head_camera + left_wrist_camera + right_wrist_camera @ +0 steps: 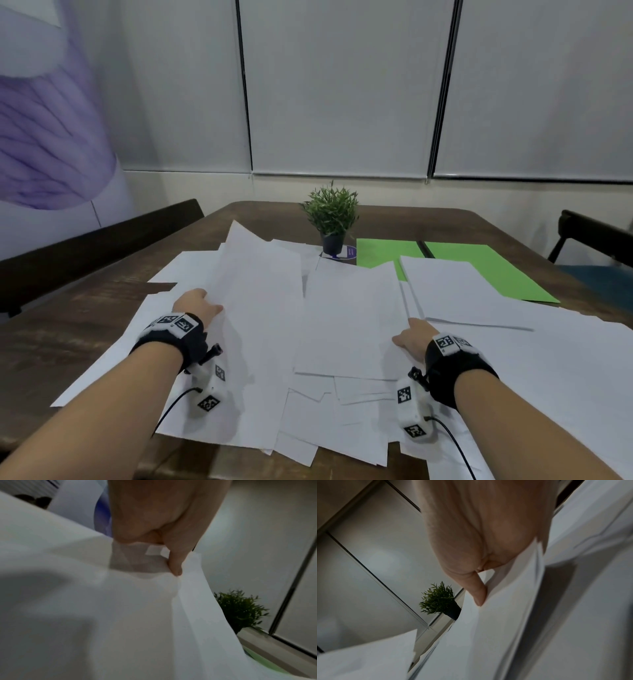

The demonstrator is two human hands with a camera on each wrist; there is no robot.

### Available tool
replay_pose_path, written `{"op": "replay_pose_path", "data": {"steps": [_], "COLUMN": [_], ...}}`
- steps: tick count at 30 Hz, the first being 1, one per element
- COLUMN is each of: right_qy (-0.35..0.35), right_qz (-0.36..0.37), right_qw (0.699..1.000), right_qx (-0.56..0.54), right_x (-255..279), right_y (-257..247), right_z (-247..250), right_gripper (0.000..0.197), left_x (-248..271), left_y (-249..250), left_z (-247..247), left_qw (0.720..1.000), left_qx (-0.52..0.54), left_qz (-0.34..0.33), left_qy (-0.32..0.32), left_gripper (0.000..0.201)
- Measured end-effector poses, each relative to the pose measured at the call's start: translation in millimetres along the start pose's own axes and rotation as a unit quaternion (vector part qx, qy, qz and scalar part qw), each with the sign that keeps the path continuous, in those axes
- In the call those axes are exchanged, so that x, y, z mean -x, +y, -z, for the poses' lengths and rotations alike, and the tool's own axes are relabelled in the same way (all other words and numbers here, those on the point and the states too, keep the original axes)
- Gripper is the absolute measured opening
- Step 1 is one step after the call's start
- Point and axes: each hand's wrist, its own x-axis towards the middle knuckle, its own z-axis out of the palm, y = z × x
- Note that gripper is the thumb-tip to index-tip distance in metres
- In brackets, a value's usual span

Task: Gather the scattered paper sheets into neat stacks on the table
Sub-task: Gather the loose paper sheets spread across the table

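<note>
Many white paper sheets (pixel 318 411) lie scattered and overlapping across the wooden table (pixel 68 325). My left hand (pixel 198 303) pinches the left edge of one large sheet (pixel 260 281), whose far end is lifted off the pile. In the left wrist view the thumb (pixel 175 563) lies on top of that sheet (pixel 137 615), with the fingers showing faintly through it from beneath. My right hand (pixel 409 337) pinches the right edge of a middle sheet (pixel 349 318). The right wrist view shows the thumb (pixel 479 595) pressed on this sheet (pixel 496 635), fingers hidden behind it.
A small potted plant (pixel 330 219) stands at the back centre of the table. Green sheets (pixel 479 270) lie at the back right, partly under a few white sheets (pixel 452 291). A dark bench (pixel 102 246) is at the left, a dark chair (pixel 596 236) at the right.
</note>
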Motion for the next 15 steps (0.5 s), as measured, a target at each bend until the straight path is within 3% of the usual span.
{"op": "replay_pose_path", "data": {"steps": [5, 8, 11, 13, 15], "right_qy": [-0.006, -0.009, -0.014, -0.016, -0.007], "right_qz": [0.008, 0.003, -0.014, -0.027, -0.025], "right_qw": [1.0, 1.0, 0.999, 0.995, 0.987], "right_qx": [0.007, -0.004, -0.038, -0.09, -0.159], "right_x": [1, -3, -3, -11, -65], "right_y": [0, 0, -3, 1, 31], "right_z": [2, 1, 1, 1, -7], "right_gripper": [0.052, 0.049, 0.044, 0.062, 0.103], "left_x": [-5, -1, -2, -2, 1], "left_y": [29, 55, 81, 95, 106], "left_z": [34, 51, 61, 61, 53], "left_qw": [0.985, 0.96, 0.93, 0.92, 0.92], "left_qx": [0.081, 0.141, 0.241, 0.289, 0.315], "left_qz": [-0.095, -0.151, -0.184, -0.183, -0.171], "left_qy": [0.115, 0.188, 0.207, 0.192, 0.161], "left_gripper": [0.016, 0.025, 0.024, 0.027, 0.027]}}
